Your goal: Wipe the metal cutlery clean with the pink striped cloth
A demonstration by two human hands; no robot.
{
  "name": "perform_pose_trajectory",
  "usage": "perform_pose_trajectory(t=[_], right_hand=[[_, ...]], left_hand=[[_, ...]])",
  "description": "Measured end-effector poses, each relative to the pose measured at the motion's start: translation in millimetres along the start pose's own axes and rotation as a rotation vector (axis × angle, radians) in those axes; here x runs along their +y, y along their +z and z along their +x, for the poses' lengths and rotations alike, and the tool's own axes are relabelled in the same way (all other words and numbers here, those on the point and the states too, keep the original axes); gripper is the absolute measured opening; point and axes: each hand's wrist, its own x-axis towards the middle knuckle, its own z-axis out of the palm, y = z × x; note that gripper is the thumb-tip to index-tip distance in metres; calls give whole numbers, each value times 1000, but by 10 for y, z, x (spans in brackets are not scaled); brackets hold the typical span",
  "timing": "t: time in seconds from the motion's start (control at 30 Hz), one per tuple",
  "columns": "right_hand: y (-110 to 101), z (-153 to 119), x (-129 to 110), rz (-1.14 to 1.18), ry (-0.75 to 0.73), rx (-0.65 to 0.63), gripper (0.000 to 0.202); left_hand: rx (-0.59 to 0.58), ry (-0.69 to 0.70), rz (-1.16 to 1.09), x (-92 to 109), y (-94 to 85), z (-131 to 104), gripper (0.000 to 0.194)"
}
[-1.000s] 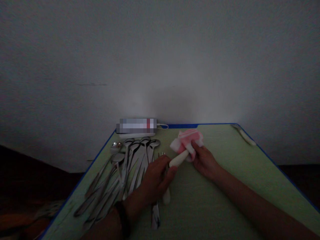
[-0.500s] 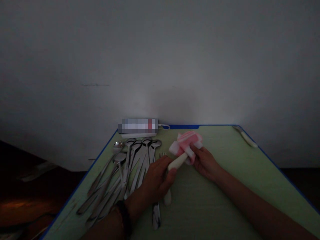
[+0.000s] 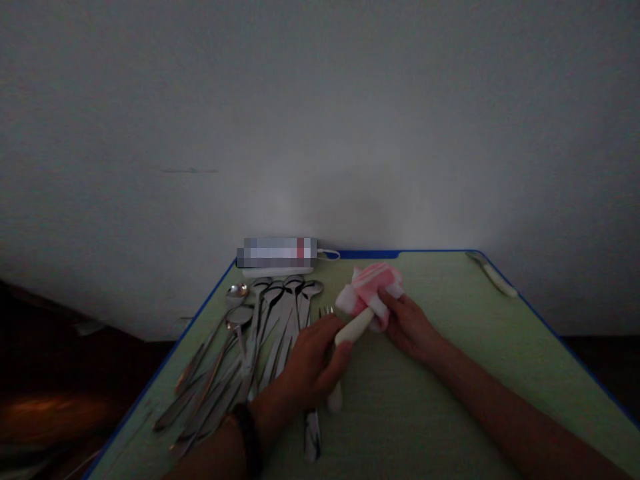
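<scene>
My left hand (image 3: pixel 320 353) is closed round the end of a cream handle (image 3: pixel 356 325) that slants up to the right. The far end of this utensil is hidden inside a pink and white cloth (image 3: pixel 376 280), so its kind does not show. My right hand (image 3: pixel 409 323) pinches the cloth around it, thumb on top. Under and beside my left hand lies a fork (image 3: pixel 326 311) with a pale handle (image 3: pixel 335 397), partly covered by the hand. Left of it, several metal spoons (image 3: pixel 294 283) and other cutlery (image 3: pixel 210 407) lie spread in a loose pile.
At the far right corner of the green table (image 3: pixel 450 400) lies a utensil with a cream handle (image 3: pixel 500 280). A white box-like object (image 3: pixel 278 272), partly blurred out, stands at the back left with a white cord (image 3: pixel 329 254). A wall (image 3: pixel 400 133) rises behind the table.
The cloth and both hands have shifted very slightly to the left. The grip of each hand is the same, and the cutlery on the table lies as before.
</scene>
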Motion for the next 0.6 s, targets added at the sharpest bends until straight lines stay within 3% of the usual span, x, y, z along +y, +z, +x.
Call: perform_pose_trajectory(t=[0.2,0.37,0.47,0.53,0.6], right_hand=[[1,-33,-43,-99,-35,-13,23],[221,-95,-402,-422,-108,-69,29],[469,-109,-767,-776,-265,-138,29],[623,-132,-1020,-990,-402,-150,28],[719,-172,-1240,-1145,-393,-258,26]], left_hand=[[35,-72,-41,-13,-29,-12,24],[175,-327,-289,120,-282,293,24],[28,-409,-307,294,-539,607,26],[-49,-356,-228,423,-727,765,31],[-108,-296,-85,531,-894,840,33]])
